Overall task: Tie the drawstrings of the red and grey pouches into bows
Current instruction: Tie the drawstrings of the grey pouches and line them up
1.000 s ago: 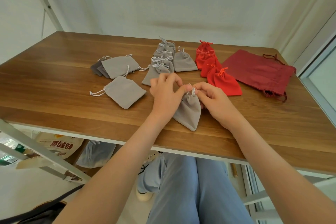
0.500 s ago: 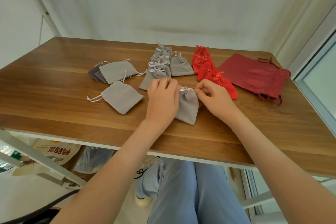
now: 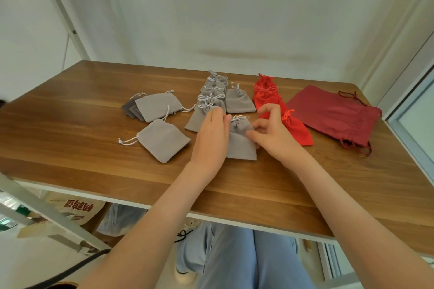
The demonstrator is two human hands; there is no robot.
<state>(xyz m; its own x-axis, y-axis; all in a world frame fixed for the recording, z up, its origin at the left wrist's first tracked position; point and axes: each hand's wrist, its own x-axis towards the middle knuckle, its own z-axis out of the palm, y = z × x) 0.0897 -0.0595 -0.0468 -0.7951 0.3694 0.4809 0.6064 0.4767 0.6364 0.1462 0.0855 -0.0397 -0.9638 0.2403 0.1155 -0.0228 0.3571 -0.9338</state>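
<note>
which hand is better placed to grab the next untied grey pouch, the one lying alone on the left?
Probably left. The left hand sits on that side of the centre pouch, nearer the loose pouch.

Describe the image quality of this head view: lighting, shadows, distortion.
Head view: soft, even light, only faint shadows under the hands; wide-angle bending slants the table edges and shelf frame; the grey pouch between the left hand and right hand stays sharp.
</note>
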